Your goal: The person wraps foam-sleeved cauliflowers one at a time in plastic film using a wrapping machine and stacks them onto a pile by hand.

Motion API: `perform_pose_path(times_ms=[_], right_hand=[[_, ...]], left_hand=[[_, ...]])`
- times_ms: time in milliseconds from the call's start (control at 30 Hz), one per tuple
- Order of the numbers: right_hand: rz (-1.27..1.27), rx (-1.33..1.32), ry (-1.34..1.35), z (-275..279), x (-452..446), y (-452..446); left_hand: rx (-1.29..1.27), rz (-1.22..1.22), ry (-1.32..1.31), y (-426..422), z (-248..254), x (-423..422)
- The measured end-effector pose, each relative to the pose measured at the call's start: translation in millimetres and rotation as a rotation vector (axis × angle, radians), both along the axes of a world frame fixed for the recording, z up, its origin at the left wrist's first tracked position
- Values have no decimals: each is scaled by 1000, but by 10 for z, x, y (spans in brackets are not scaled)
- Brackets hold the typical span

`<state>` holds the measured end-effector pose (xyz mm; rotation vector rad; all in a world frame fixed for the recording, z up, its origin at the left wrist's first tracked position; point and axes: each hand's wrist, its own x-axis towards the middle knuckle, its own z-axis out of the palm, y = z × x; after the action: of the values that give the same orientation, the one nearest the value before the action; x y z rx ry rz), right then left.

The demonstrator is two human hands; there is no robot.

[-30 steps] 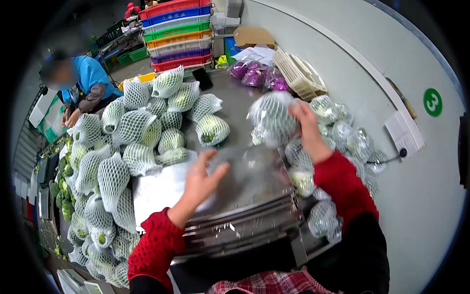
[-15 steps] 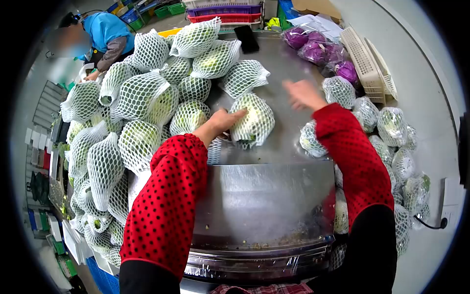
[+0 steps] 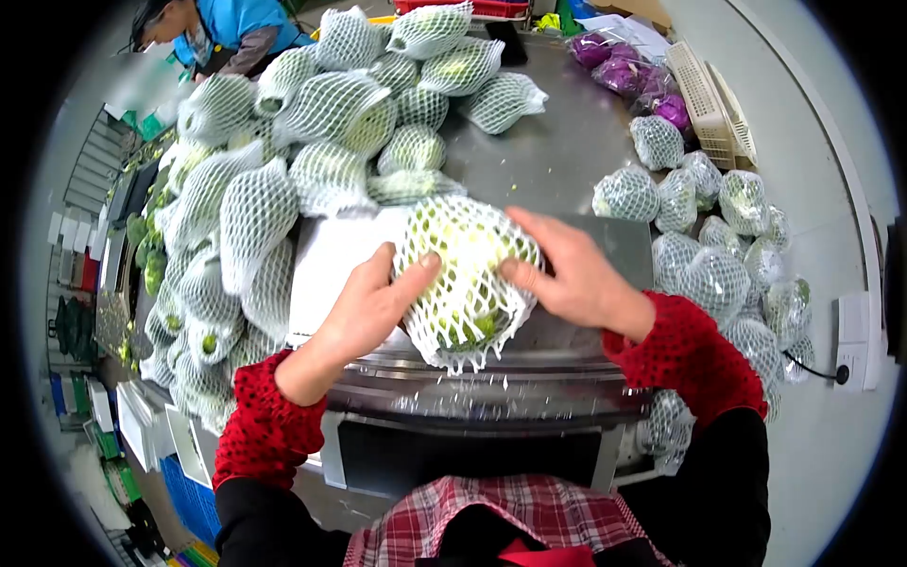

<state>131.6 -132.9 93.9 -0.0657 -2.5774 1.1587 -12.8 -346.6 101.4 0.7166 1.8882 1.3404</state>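
Note:
A pale green vegetable in a white foam net (image 3: 465, 283) is held between my two hands above the front of the steel worktop (image 3: 590, 350). My left hand (image 3: 364, 307) grips its left side, thumb on the net. On the right side my right hand (image 3: 572, 274) holds it, with the thumb pressed on the front and the fingers behind. The net's open, frayed end faces down toward me, and some green shows inside. Beneath my left hand lies a white sheet (image 3: 326, 265).
Many netted vegetables (image 3: 257, 213) are piled at the left. Film-wrapped ones (image 3: 715, 282) lie along the right wall. Bagged purple vegetables (image 3: 619, 71) and a cream basket (image 3: 699, 99) stand at the back right, a black phone (image 3: 507, 42) at the back. A person in blue (image 3: 241, 28) is at the upper left.
The netted vegetable has come toward me from the back of the worktop. My right hand has moved left onto it, and the wrapped vegetable it held earlier is out of my hand.

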Motion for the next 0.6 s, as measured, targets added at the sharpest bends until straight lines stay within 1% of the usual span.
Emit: perform_pose_path(times_ms=[33, 67, 133, 167, 200, 233, 267, 300, 333, 367, 400, 433, 467, 500, 533, 567, 600], right_hand=[[10, 0, -99, -81, 110, -159], [16, 5, -102, -69, 171, -246], [-105, 37, -54, 43, 301, -376], [-206, -31, -51, 140, 476, -394], [-339, -47, 10, 150, 687, -384], [-392, 40, -157, 277, 952, -364], [-469, 327, -342, 319, 1206, -387], [-469, 426, -541, 205, 1452, -387], [-432, 427, -706, 126, 1545, -448], [-412, 397, -733, 87, 1578, -527], [-395, 366, -753, 104, 1517, -637], [-424, 234, -634, -12, 1489, -654], [-425, 159, -517, -175, 1487, -644], [-394, -79, -506, -130, 1558, -647], [-356, -318, -485, -43, 1659, -664], [-349, -638, -644, 328, 1805, -779], [-280, -813, -643, 513, 2006, -876]], left_hand=[[-35, -1, -21, -128, -121, 115], [29, 33, -2, -216, -175, 218], [-27, 27, -143, -365, 107, 310], [-13, 49, -121, -541, -13, 272], [26, 183, 142, -743, -8, 300], [-198, 134, 634, -1056, -41, 283], [-422, 85, 1127, -1299, -101, 262], [-408, 91, 1130, -1394, -174, 275], [-487, 46, 1186, -1479, -267, 320], [-570, -8, 1239, -1545, -314, 383], [-582, -73, 1111, -1425, -243, 441], [-532, -54, 983, -1327, -274, 455], [-483, -32, 854, -1263, -339, 466], [-376, 41, 803, -1277, -364, 457], [-327, -1, 586, -1406, -286, 428], [-288, -86, 29, -1628, 1, 482], [-174, -118, -160, -1827, 228, 640]])
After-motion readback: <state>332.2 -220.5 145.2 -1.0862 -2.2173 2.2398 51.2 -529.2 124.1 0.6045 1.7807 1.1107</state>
